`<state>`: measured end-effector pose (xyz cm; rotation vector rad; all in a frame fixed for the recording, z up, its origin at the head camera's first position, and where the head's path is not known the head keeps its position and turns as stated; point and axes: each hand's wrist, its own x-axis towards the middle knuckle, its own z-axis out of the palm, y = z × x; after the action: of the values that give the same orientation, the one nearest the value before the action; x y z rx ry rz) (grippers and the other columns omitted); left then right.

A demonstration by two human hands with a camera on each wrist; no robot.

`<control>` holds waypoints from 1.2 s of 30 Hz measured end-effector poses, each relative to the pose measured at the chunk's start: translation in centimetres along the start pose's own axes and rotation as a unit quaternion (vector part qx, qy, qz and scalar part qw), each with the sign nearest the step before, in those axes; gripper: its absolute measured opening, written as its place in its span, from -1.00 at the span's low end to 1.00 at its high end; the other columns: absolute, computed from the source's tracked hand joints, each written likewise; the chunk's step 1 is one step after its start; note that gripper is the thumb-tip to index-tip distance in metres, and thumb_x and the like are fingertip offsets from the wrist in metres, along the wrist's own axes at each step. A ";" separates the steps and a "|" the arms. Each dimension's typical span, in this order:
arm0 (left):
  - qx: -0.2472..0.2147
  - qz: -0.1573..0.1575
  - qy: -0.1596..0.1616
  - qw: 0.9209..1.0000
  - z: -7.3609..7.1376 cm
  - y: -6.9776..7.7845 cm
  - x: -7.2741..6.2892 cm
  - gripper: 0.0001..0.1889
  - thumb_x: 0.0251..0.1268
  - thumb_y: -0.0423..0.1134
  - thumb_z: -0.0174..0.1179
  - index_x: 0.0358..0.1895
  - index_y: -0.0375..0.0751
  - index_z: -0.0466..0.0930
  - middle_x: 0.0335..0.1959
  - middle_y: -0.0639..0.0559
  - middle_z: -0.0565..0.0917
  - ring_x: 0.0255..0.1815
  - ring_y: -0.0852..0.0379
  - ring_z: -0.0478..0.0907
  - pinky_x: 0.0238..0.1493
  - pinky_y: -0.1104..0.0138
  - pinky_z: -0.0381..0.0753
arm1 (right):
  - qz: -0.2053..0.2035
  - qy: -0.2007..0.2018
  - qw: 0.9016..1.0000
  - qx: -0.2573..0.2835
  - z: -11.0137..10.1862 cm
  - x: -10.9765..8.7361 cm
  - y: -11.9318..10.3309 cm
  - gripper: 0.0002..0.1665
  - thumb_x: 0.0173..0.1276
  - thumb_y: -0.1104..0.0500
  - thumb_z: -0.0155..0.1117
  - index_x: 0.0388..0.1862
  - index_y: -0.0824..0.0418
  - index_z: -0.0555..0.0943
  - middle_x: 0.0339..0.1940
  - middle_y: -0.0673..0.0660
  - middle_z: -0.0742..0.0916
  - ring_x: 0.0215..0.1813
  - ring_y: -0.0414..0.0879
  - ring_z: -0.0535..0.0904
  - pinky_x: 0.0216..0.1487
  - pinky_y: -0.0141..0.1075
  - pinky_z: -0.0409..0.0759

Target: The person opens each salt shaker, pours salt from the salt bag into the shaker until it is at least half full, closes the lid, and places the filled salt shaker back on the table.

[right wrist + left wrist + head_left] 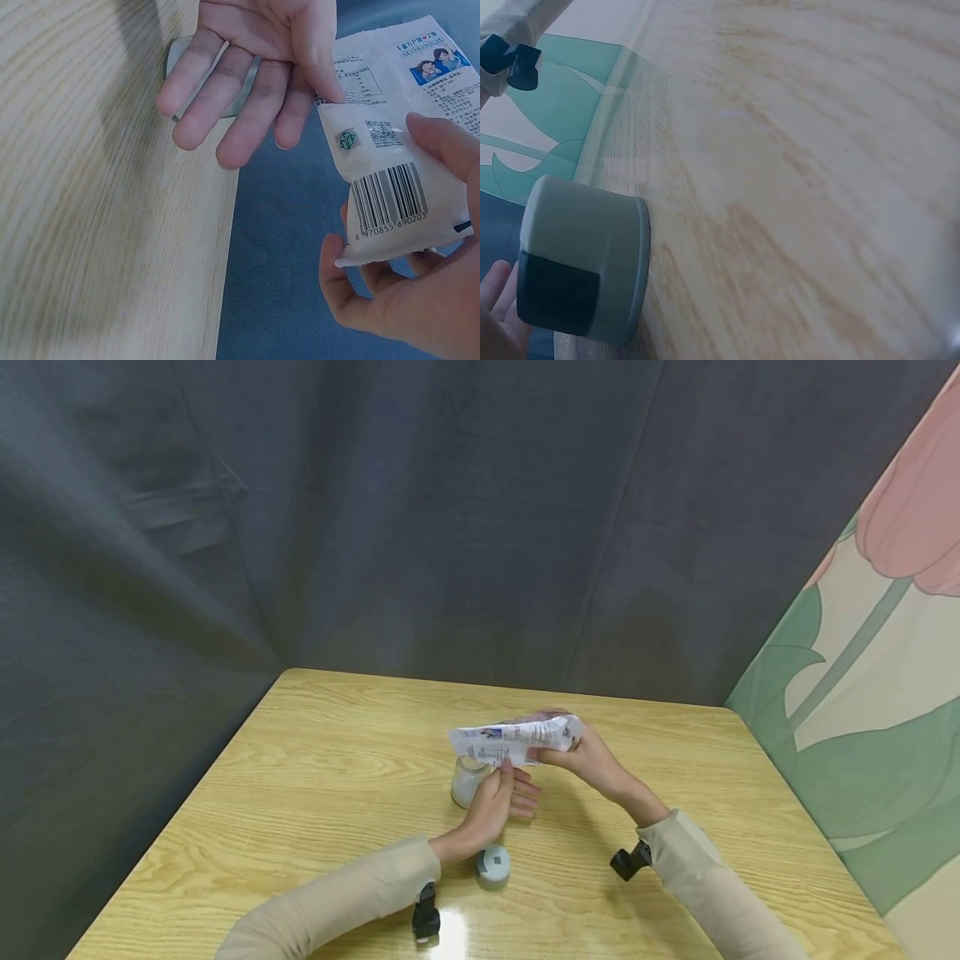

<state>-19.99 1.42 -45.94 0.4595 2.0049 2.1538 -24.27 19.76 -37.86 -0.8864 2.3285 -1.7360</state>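
My right hand (pixel 588 760) grips a white printed packet (pixel 517 739), thumb on the near face and fingers behind. A barcode and small print show on it in the right wrist view. The packet lies nearly level in the head view, its left end over the mouth of a glass jar (pixel 467 783) with whitish contents. My left hand (pixel 495 802) is beside the jar, fingers straight and spread, thumb touching the packet's lower edge. Nearer to me, by the left wrist, a round grey-green lid (pixel 493 865) with a dark square patch rests on the table.
The pale wooden table (pixel 337 760) runs back to a dark grey curtain (pixel 465 527). A wall hanging with a pink tulip (pixel 907 535) borders the right side. Both beige sleeves carry a small black wrist camera (pixel 426 914).
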 end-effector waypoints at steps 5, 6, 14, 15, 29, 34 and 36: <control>-0.002 0.002 0.001 1.000 0.0 0.1 -0.1 -0.37 0.68 0.02 -0.52 0.08 -0.54 0.35 -0.09 -0.35 0.64 -0.10 -0.30 0.67 -0.09 0.11 0.76 | -0.003 0.001 1.000 -0.004 0.0 -0.1 0.1 -0.37 0.31 0.37 0.39 0.33 0.33 0.40 0.15 0.28 0.63 0.04 0.02 0.67 -0.04 -0.21 0.73; -0.002 0.002 0.002 1.000 0.0 0.1 -0.1 -0.37 0.68 0.02 -0.52 0.08 -0.55 0.34 -0.09 -0.36 0.64 -0.10 -0.31 0.66 -0.09 0.10 0.76 | -0.003 0.001 1.000 -0.004 0.0 -0.1 0.1 -0.37 0.31 0.38 0.39 0.33 0.34 0.40 0.15 0.28 0.63 0.04 0.02 0.67 -0.04 -0.21 0.73; 0.000 0.004 0.006 1.000 0.1 0.0 -0.1 -0.39 0.68 0.02 -0.52 0.08 -0.51 0.35 -0.09 -0.36 0.65 -0.10 -0.32 0.66 -0.09 0.09 0.76 | -0.010 0.001 1.000 -0.001 0.0 0.0 0.0 -0.38 0.30 0.37 0.39 0.32 0.32 0.43 0.17 0.26 0.63 0.05 0.02 0.67 -0.05 -0.19 0.74; 0.000 0.003 0.006 1.000 0.1 0.0 -0.1 -0.39 0.68 0.02 -0.53 0.07 -0.50 0.36 -0.09 -0.36 0.65 -0.10 -0.31 0.66 -0.09 0.10 0.76 | -0.011 0.000 1.000 0.001 0.0 0.0 0.0 -0.39 0.30 0.37 0.39 0.31 0.31 0.44 0.18 0.26 0.62 0.05 0.02 0.67 -0.04 -0.19 0.74; -0.004 0.012 0.006 1.000 0.1 0.1 -0.2 -0.40 0.68 0.02 -0.52 0.06 -0.50 0.35 -0.11 -0.37 0.65 -0.11 -0.33 0.66 -0.13 0.14 0.77 | -0.024 -0.008 1.000 -0.005 0.0 0.2 -0.1 -0.46 0.31 0.39 0.38 0.26 0.32 0.50 0.20 0.27 0.62 0.08 0.01 0.66 -0.03 -0.21 0.73; 0.002 0.008 0.005 1.000 0.1 0.2 -0.3 -0.39 0.68 0.02 -0.54 0.06 -0.48 0.36 -0.10 -0.35 0.65 -0.10 -0.29 0.67 -0.12 0.17 0.77 | -0.024 -0.008 1.000 -0.004 0.0 0.2 -0.1 -0.46 0.30 0.40 0.38 0.26 0.32 0.50 0.19 0.27 0.62 0.07 0.01 0.66 -0.04 -0.21 0.73; 0.004 0.004 0.005 1.000 0.1 0.2 -0.3 -0.38 0.68 0.03 -0.55 0.07 -0.48 0.36 -0.09 -0.34 0.65 -0.09 -0.29 0.67 -0.11 0.17 0.76 | -0.019 -0.006 1.000 -0.003 0.0 0.2 -0.2 -0.47 0.30 0.39 0.39 0.24 0.28 0.53 0.20 0.23 0.62 0.07 0.02 0.66 -0.04 -0.20 0.74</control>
<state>-19.66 1.41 -45.74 0.4608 2.0209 2.1574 -24.32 19.64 -37.64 -0.9452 2.3252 -1.7350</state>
